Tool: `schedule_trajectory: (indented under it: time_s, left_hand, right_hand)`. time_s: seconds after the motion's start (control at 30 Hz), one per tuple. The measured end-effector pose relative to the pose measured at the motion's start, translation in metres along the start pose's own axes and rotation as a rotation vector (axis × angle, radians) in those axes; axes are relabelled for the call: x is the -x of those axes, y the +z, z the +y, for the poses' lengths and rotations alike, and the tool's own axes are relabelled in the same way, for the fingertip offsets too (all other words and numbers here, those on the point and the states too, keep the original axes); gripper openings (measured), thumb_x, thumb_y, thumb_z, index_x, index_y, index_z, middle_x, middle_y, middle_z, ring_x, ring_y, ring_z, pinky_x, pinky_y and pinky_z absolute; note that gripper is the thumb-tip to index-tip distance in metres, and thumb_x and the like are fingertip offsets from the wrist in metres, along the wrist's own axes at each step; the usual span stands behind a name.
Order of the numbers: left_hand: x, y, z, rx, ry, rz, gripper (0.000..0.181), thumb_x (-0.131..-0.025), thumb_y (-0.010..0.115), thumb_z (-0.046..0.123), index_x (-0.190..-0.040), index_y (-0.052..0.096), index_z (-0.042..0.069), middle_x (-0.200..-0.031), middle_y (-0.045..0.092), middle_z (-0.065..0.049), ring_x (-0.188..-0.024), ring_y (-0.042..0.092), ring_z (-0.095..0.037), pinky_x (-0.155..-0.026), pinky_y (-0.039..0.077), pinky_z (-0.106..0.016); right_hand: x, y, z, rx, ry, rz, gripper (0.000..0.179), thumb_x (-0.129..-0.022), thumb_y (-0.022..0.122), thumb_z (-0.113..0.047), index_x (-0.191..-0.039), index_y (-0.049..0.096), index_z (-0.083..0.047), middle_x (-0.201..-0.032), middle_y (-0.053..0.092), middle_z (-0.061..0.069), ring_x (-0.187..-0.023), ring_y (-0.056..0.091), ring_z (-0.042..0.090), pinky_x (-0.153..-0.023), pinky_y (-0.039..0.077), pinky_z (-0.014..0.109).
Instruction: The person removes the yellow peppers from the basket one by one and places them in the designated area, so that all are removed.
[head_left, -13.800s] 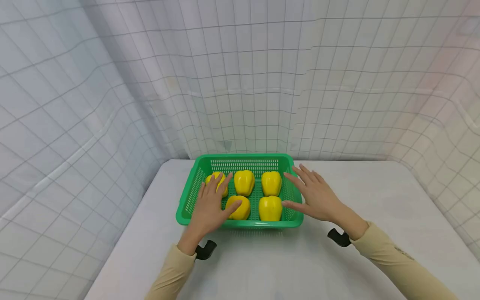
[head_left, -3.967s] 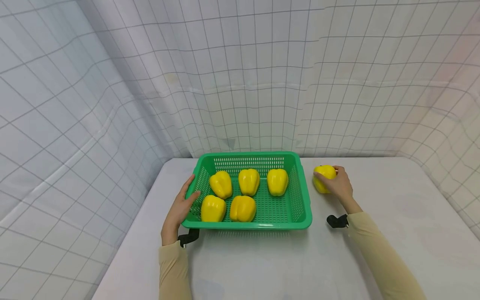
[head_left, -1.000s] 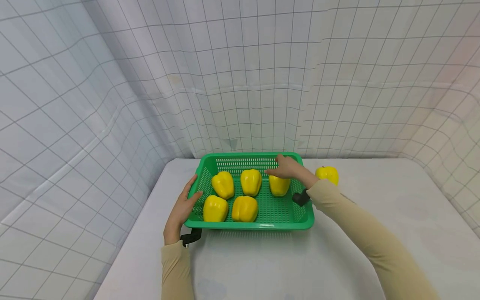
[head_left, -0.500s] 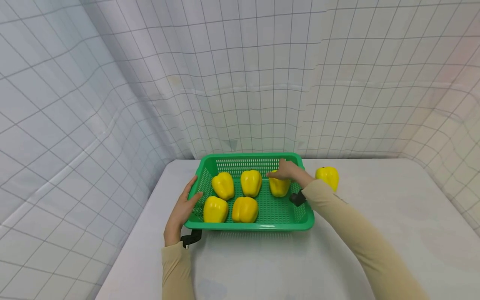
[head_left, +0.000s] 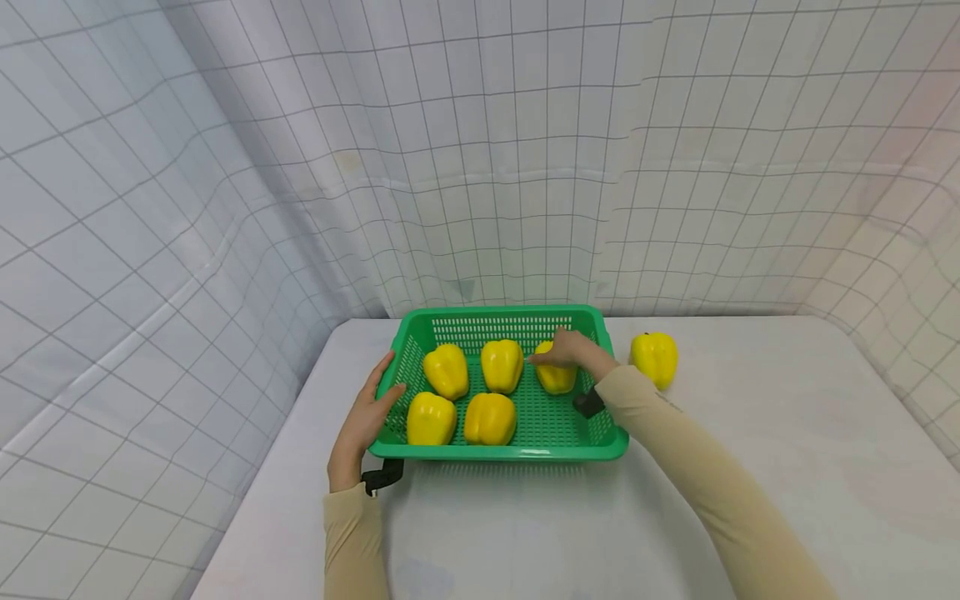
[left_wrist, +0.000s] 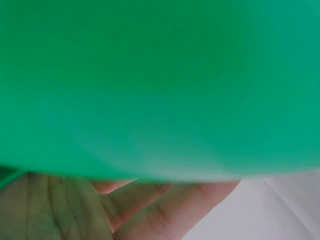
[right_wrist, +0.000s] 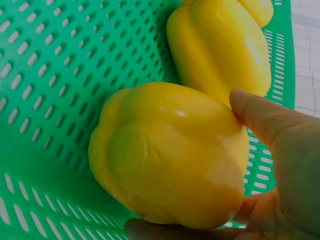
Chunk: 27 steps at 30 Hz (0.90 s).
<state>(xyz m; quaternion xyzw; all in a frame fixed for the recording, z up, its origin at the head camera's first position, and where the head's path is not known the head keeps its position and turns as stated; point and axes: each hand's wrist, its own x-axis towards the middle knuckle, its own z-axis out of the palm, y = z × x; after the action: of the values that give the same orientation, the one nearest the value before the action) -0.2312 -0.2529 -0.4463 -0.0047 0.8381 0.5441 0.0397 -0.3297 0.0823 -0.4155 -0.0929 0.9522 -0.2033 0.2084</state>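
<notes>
A green plastic basket (head_left: 495, 452) holds several yellow bell peppers. My left hand (head_left: 363, 421) grips its left rim, with the thumb over the edge and the fingers along the outside. In the left wrist view the green rim (left_wrist: 160, 100) covers most of the picture, and part of the left palm and fingers shows beneath it. My right hand (head_left: 572, 348) holds the back right bell pepper (head_left: 556, 379) inside the basket. The right wrist view shows the thumb on one side of this pepper (right_wrist: 170, 155) and fingers on the other. Its far side is hidden.
Another yellow bell pepper (head_left: 655, 360) stands on the white table (head_left: 765, 433), just right of the basket. Inside the basket, a bell pepper (head_left: 502, 365) sits left of the held one. White grid-lined curtains (head_left: 480, 167) enclose the back and sides.
One bell pepper has gone from the basket to the table at right, where my right hand released it. That hand has since come back and taken another pepper, shifting it slightly left.
</notes>
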Motion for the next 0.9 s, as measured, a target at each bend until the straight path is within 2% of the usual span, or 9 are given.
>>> schedule_trajectory:
  time_s: [0.13, 0.4, 0.7, 0.9]
  left_hand:
    - [-0.0003, 0.0, 0.0003, 0.0, 0.0, 0.0, 0.061, -0.101, 0.047, 0.029, -0.153, 0.015, 0.033, -0.157, 0.011, -0.007, -0.133, 0.024, -0.036, -0.1, 0.024, -0.061]
    - [-0.0004, -0.0003, 0.0004, 0.01, -0.004, -0.001, 0.061, -0.101, 0.047, 0.029, -0.153, 0.015, 0.033, -0.157, 0.011, -0.007, -0.134, 0.023, -0.035, -0.101, 0.023, -0.06]
    - [-0.0007, 0.0003, -0.0002, -0.007, -0.011, -0.002, 0.061, -0.101, 0.047, 0.03, -0.153, 0.015, 0.033, -0.157, 0.012, -0.008, -0.132, 0.026, -0.036, -0.1, 0.024, -0.061]
    - [-0.0005, -0.0003, 0.0011, -0.01, -0.021, -0.003, 0.061, -0.101, 0.046, 0.031, -0.153, 0.014, 0.034, -0.157, 0.009, -0.007, -0.136, 0.02, -0.036, -0.103, 0.02, -0.061]
  right_hand:
    - [0.0009, 0.0015, 0.0013, -0.014, -0.007, -0.001, 0.088, -0.091, 0.055, -0.049, -0.14, 0.024, 0.018, -0.138, 0.038, 0.032, -0.123, 0.043, 0.039, -0.099, 0.038, 0.045]
    - [0.0032, 0.002, 0.0013, -0.03, -0.013, 0.013, 0.082, -0.087, 0.062, -0.05, -0.132, 0.04, 0.014, -0.123, 0.053, 0.026, -0.103, 0.054, 0.031, -0.09, 0.045, 0.043]
    - [0.0067, 0.0039, 0.0035, -0.049, -0.034, 0.028, 0.085, -0.085, 0.066, -0.048, -0.134, 0.037, 0.015, -0.125, 0.052, 0.027, -0.102, 0.054, 0.03, -0.09, 0.045, 0.042]
    - [0.0082, 0.0062, 0.0041, -0.077, -0.032, 0.035, 0.092, -0.084, 0.067, -0.048, -0.138, 0.029, 0.017, -0.131, 0.046, 0.03, -0.108, 0.052, 0.032, -0.093, 0.043, 0.042]
